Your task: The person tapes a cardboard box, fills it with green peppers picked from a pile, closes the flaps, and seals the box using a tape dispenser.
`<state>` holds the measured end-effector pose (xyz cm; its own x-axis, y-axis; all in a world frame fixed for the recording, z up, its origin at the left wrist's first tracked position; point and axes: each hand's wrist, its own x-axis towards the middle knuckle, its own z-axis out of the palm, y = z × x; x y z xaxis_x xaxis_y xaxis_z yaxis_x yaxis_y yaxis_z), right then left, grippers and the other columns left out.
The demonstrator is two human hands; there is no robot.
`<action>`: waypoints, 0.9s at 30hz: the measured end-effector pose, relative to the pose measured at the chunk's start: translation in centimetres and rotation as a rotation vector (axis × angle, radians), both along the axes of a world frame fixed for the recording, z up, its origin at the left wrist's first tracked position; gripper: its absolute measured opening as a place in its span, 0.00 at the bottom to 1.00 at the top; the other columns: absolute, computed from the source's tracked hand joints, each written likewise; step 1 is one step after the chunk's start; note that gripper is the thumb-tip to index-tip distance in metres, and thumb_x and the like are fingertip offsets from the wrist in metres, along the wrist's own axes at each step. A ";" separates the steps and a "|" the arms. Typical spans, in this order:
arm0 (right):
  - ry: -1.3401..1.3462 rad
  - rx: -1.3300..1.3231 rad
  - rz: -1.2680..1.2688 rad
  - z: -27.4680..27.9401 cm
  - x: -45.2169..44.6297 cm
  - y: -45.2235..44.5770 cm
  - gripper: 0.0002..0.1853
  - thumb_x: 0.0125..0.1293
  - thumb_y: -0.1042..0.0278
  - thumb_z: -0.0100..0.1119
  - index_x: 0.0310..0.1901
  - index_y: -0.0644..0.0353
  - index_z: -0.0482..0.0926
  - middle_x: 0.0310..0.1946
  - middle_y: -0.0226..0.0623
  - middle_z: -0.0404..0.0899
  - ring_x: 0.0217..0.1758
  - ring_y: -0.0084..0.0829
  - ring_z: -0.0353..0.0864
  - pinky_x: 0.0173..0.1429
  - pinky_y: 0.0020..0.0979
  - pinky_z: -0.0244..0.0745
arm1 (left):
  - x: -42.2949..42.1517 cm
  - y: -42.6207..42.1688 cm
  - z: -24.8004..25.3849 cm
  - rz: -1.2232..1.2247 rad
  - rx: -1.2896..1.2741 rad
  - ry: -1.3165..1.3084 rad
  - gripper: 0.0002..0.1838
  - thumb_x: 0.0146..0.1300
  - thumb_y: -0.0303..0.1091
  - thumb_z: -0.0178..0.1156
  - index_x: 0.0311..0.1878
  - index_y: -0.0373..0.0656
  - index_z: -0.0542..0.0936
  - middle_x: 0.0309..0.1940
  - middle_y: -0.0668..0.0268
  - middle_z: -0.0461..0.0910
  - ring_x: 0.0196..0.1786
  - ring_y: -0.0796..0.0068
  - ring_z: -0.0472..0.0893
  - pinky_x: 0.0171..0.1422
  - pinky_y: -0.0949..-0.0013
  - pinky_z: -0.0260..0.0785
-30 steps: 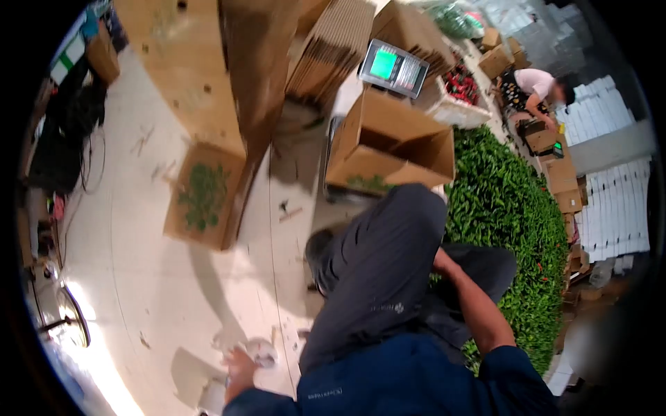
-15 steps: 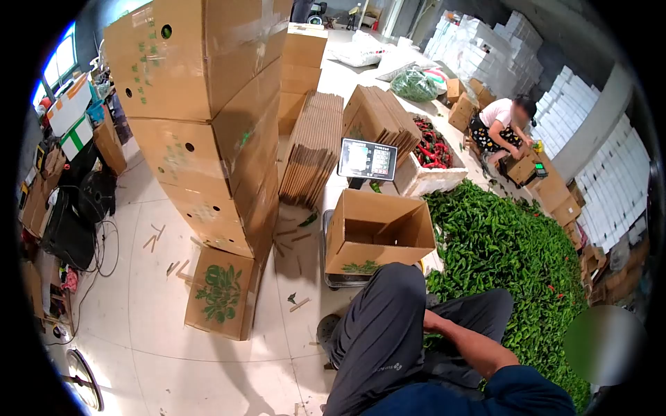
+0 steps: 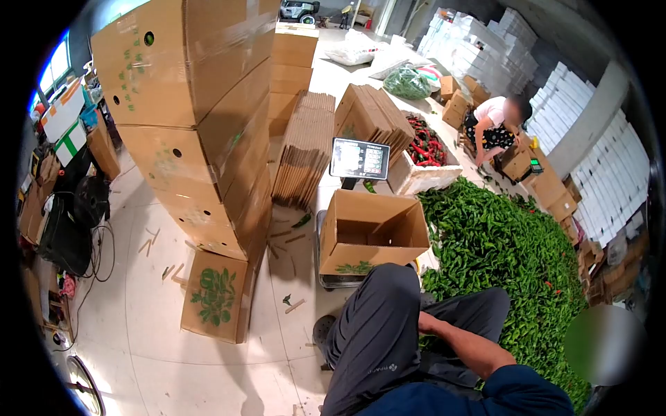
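Note:
My right forearm reaches down between my bent knees. Only the wrist and the back edge of my right hand (image 3: 428,324) show beside my raised knee; its fingers are hidden behind the leg, so I cannot tell what it touches. My left hand is out of view. Just beyond my knee an open cardboard box (image 3: 371,258) sits on a platform scale (image 3: 320,281), with its lit display (image 3: 359,159) behind the box. The inside of the box that I can see is bare. To the right of my legs spreads a large heap of green peppers (image 3: 499,249).
A tall stack of taped cartons (image 3: 229,104) stands at left. Folded cardboard (image 3: 303,152) and a foam box of red peppers (image 3: 424,177) lie beyond the scale. A co-worker (image 3: 492,121) crouches by cartons at the back right. Cardboard strips (image 3: 295,306) litter the floor.
The view has swung slightly, so everything sits a little further left. My right arm keeps its place between my knees. The co-worker's arms have shifted near the small carton.

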<state>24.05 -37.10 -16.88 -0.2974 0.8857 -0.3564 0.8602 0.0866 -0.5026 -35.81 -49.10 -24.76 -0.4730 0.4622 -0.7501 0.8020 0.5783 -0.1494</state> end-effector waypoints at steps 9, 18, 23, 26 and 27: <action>0.145 -0.035 -0.047 -5.5 2.2 -0.7 0.10 0.55 0.70 0.60 0.38 0.61 0.86 0.33 0.54 0.85 0.37 0.60 0.84 0.35 0.51 0.76 | -0.4 -0.6 0.2 0.069 0.041 0.014 0.42 0.55 0.56 0.66 0.65 0.40 0.64 0.61 0.49 0.68 0.63 0.45 0.72 0.61 0.42 0.68; 0.191 -0.309 -0.147 4.1 -2.4 0.6 0.30 0.69 0.52 0.61 0.67 0.61 0.75 0.68 0.51 0.75 0.70 0.51 0.74 0.71 0.44 0.68 | -2.8 -5.8 -0.9 0.235 0.105 0.039 0.34 0.58 0.51 0.65 0.61 0.39 0.70 0.56 0.48 0.74 0.59 0.47 0.77 0.58 0.46 0.72; 0.296 -0.323 -0.257 3.9 -3.2 0.4 0.30 0.69 0.52 0.61 0.68 0.62 0.74 0.70 0.49 0.74 0.73 0.49 0.71 0.74 0.42 0.66 | -4.2 -8.4 -1.5 0.311 0.152 0.070 0.29 0.59 0.48 0.65 0.58 0.39 0.73 0.53 0.48 0.78 0.56 0.47 0.80 0.56 0.48 0.74; 0.277 -0.325 -0.222 4.6 -3.4 0.9 0.31 0.69 0.52 0.62 0.67 0.61 0.75 0.69 0.49 0.74 0.73 0.49 0.71 0.74 0.42 0.66 | -4.8 -10.3 -1.7 0.361 0.198 0.095 0.27 0.60 0.46 0.65 0.57 0.39 0.75 0.51 0.47 0.80 0.55 0.48 0.82 0.54 0.49 0.75; 0.271 -0.324 -0.210 4.7 -3.4 0.9 0.31 0.69 0.52 0.62 0.67 0.61 0.75 0.69 0.49 0.74 0.73 0.49 0.71 0.74 0.42 0.66 | -5.1 -10.6 -1.7 0.374 0.221 0.099 0.26 0.60 0.45 0.65 0.56 0.39 0.75 0.50 0.47 0.81 0.54 0.48 0.82 0.54 0.49 0.76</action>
